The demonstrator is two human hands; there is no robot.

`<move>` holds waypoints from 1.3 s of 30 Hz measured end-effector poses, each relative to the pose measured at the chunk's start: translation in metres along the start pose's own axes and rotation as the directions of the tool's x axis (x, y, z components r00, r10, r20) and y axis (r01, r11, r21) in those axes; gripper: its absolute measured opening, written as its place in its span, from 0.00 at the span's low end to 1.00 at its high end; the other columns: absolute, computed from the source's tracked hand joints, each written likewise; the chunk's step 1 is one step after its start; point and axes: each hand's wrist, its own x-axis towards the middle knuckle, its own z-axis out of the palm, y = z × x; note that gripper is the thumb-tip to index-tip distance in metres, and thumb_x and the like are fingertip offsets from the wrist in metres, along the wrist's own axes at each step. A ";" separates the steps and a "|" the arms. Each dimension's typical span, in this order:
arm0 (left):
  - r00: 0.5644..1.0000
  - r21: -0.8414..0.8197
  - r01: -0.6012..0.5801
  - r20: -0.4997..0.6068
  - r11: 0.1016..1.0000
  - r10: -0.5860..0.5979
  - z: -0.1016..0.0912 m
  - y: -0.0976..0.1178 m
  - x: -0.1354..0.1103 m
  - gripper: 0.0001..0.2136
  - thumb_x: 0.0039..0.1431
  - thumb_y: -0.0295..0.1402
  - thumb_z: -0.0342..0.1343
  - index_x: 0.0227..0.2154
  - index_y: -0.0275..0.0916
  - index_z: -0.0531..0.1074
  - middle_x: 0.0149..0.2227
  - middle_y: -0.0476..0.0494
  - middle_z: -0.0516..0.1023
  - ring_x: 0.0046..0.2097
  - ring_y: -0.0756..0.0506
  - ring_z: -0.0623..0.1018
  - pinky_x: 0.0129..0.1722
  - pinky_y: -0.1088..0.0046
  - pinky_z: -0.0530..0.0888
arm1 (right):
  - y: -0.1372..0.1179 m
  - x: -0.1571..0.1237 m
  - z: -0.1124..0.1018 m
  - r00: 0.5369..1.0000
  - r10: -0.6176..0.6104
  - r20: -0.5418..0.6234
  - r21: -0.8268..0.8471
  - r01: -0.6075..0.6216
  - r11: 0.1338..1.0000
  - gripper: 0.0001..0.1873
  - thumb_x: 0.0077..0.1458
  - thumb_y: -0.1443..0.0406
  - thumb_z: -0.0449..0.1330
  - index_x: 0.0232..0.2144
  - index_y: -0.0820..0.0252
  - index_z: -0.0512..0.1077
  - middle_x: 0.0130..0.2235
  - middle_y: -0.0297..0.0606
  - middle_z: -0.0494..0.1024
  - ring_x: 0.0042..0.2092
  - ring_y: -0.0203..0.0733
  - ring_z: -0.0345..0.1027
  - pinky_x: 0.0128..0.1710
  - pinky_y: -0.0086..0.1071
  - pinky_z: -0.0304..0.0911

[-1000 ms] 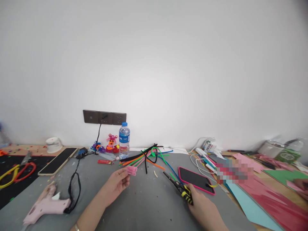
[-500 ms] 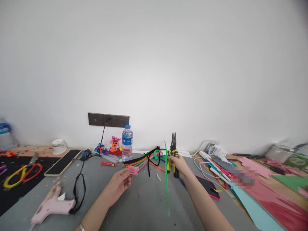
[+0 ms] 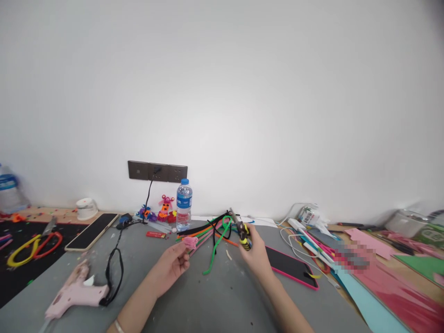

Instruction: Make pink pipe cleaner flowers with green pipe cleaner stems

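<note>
Between the thumb and fingers of my left hand (image 3: pixel 170 267) is a small pink fuzzy piece (image 3: pixel 190 242), apparently bent pipe cleaner. My right hand (image 3: pixel 255 252) is wrapped round black-and-yellow pliers (image 3: pixel 243 231), whose jaws point up and to the left. A green pipe cleaner (image 3: pixel 217 243) hangs down to the left of the pliers, its lower end bent. Whether it is in my right hand or lies on the pile, I cannot tell. Behind both hands lies a bundle of black, orange, pink and green pipe cleaners (image 3: pixel 201 230).
At left lie a pink glue gun (image 3: pixel 76 293), scissors (image 3: pixel 33 252) and a phone (image 3: pixel 92 232). A water bottle (image 3: pixel 184 206) stands near the wall. Right of my right arm are a pink-edged phone (image 3: pixel 291 267), white cables (image 3: pixel 289 240) and coloured sheets (image 3: pixel 391 286).
The pliers have tilted leftward and dropped lower in my right hand. The green pipe cleaner, upright before, now slants down to the left. My left hand has barely moved.
</note>
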 end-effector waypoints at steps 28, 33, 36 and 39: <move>0.994 0.144 0.028 0.097 0.989 -0.042 0.007 0.002 -0.007 0.11 0.43 0.33 0.72 0.24 0.32 0.77 0.21 0.52 0.68 0.23 0.56 0.66 0.24 0.81 0.67 | -0.026 -0.040 0.033 0.930 -0.296 0.218 -0.214 0.342 0.915 0.24 0.40 0.74 0.55 0.43 0.58 0.63 0.39 0.42 0.72 0.41 0.50 0.66 0.42 0.39 0.61; 0.995 0.146 0.019 0.094 0.989 -0.033 0.005 0.002 -0.006 0.13 0.41 0.34 0.73 0.23 0.33 0.76 0.21 0.53 0.68 0.23 0.56 0.65 0.25 0.81 0.68 | -0.023 -0.042 0.032 0.935 -0.267 0.232 -0.182 0.311 0.933 0.23 0.41 0.74 0.54 0.43 0.57 0.63 0.40 0.42 0.74 0.42 0.49 0.68 0.41 0.37 0.63; 0.995 0.147 0.025 0.096 0.989 -0.039 0.004 0.002 -0.006 0.14 0.40 0.35 0.74 0.23 0.33 0.76 0.21 0.53 0.69 0.23 0.56 0.65 0.25 0.80 0.68 | -0.022 -0.043 0.032 0.930 -0.273 0.246 -0.167 0.318 0.933 0.21 0.41 0.74 0.54 0.41 0.57 0.64 0.39 0.42 0.75 0.40 0.48 0.69 0.39 0.35 0.63; 0.994 0.143 0.030 0.099 0.989 -0.044 0.004 0.001 -0.006 0.14 0.38 0.35 0.74 0.22 0.33 0.75 0.21 0.53 0.69 0.23 0.56 0.66 0.25 0.80 0.69 | -0.021 -0.043 0.033 0.928 -0.280 0.245 -0.178 0.327 0.928 0.19 0.42 0.73 0.54 0.40 0.57 0.64 0.37 0.42 0.76 0.39 0.48 0.70 0.36 0.33 0.63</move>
